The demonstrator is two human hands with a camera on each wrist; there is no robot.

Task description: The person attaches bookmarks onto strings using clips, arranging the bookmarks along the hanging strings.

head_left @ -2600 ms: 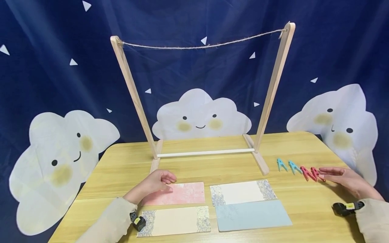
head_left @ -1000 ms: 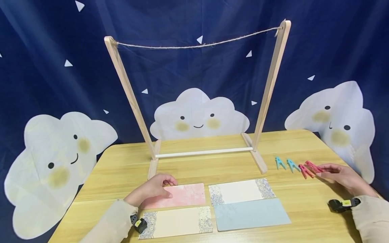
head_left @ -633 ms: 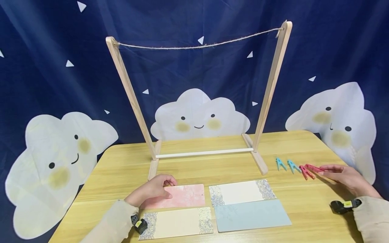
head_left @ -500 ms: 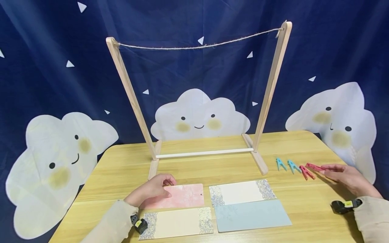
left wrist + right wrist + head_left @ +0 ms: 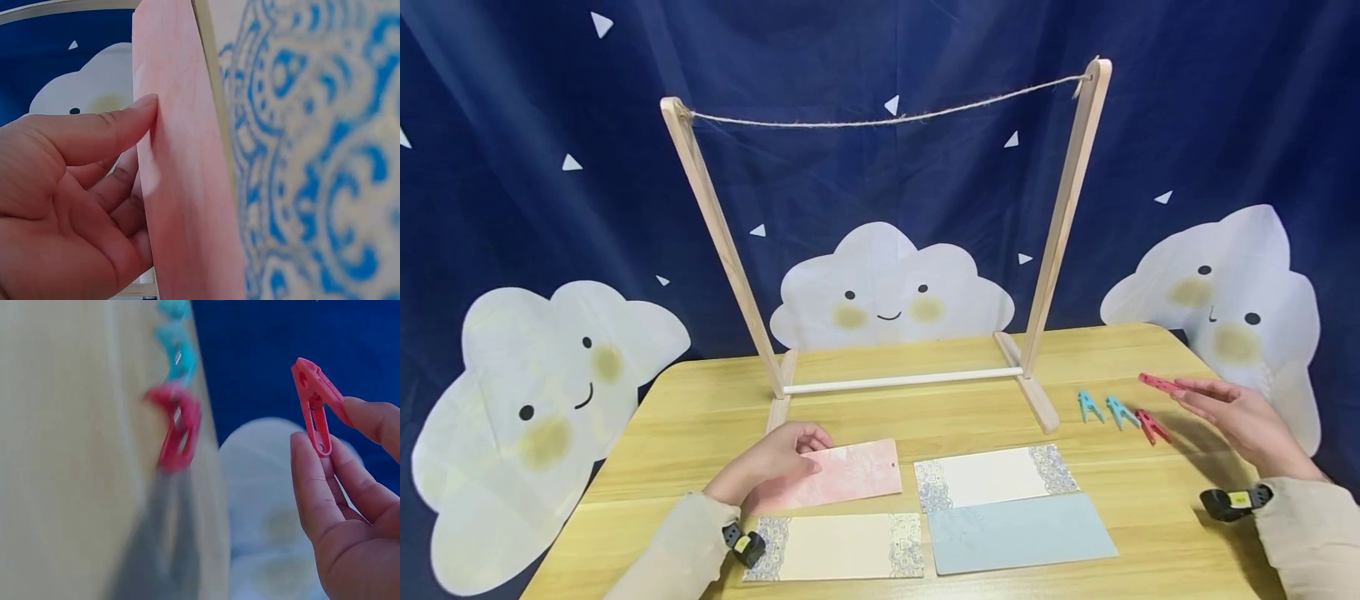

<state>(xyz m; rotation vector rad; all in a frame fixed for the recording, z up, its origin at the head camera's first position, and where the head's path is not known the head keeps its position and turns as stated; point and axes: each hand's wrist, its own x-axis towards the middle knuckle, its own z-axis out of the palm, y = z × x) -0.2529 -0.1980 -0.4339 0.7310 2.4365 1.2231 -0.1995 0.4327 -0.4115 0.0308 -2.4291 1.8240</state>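
Observation:
My left hand (image 5: 778,457) pinches a pink card (image 5: 859,471) by its far edge and holds it tilted up off the table. In the left wrist view, the thumb lies on the front of the card (image 5: 181,162) and the fingers are behind it. My right hand (image 5: 1240,417) holds a red clothespin (image 5: 1160,382) above the table. The right wrist view shows this clothespin (image 5: 317,406) with its handles between thumb and fingers. Below it lie another red clothespin (image 5: 1152,426) and two blue clothespins (image 5: 1090,407), in a row.
A wooden stand (image 5: 1057,225) carries a twine line (image 5: 850,124) between its posts, with a white rod (image 5: 902,382) low down. On the table (image 5: 985,583) lie a cream lace-edged card (image 5: 838,546), a white lace-edged card (image 5: 992,477) and a light blue card (image 5: 1018,533).
My right hand has taken hold of the end red clothespin and lifted it off the table, up and slightly left. My left hand has raised the pink card, which now tilts.

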